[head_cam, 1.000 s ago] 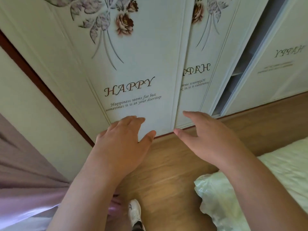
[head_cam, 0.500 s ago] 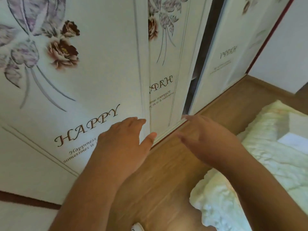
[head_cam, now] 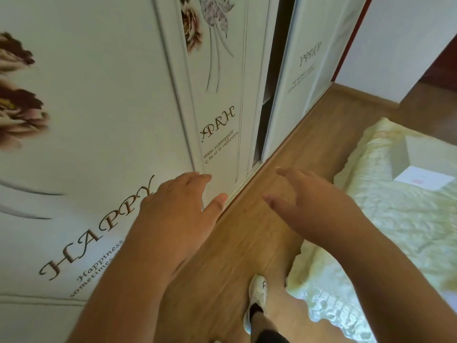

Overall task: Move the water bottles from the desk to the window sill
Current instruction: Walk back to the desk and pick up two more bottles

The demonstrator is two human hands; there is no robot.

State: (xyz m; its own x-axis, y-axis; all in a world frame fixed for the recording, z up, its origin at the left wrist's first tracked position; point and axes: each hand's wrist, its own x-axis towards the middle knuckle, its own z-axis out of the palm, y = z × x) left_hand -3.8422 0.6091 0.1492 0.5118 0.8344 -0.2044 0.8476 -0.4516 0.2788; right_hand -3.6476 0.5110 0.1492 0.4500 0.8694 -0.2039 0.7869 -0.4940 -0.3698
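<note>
View has swung right along the wardrobe; both hands (left, right) spread, empty.

"HAPPY" and "Happiness" on near wardrobe door, mirrored "HAPPY" on far door

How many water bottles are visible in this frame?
0. None show: both the left hand and the right hand are empty, held out over the wood floor between the wardrobe and the bed. Desk and sill lie out of view.
</note>
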